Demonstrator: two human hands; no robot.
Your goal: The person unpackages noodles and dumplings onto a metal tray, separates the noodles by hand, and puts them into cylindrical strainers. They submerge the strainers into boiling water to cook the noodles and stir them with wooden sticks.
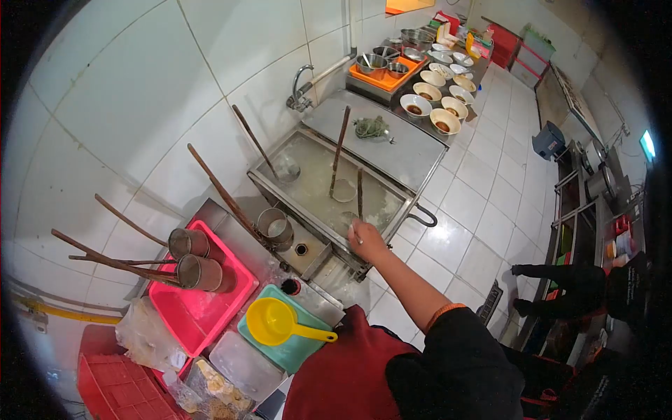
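A: What lies nearest?
B: The person's red apron [348, 371], and beyond it a yellow plastic dipper [271, 322] on a mint-green tray [292, 359]. Beside them, a pink basin [204, 318] carries metal noodle strainers [200, 272] with long stick handles.

A: And the right hand [369, 242]?
B: It reaches over the near right edge of a steel boiling tank [261, 183] full of cloudy liquid. The fingers are curled in, though whether they pinch anything cannot be told.

A: What is closest to them?
B: A wooden-handled strainer [360, 192], just beyond the fingers in the tank, its handle upright. Two others, a middle strainer [341, 150] and a far-left strainer [255, 140], lean in the same liquid.

A: Any writing?
B: Pale lettering on the dark clothing of another person [626, 290] at the right, too small to read.

A: Farther off?
B: A bundle of greens [371, 127] on the steel cover [392, 155], then an orange tray [389, 80] of steel pots, next to rows of bowls [445, 121], several with dark sauce inside.
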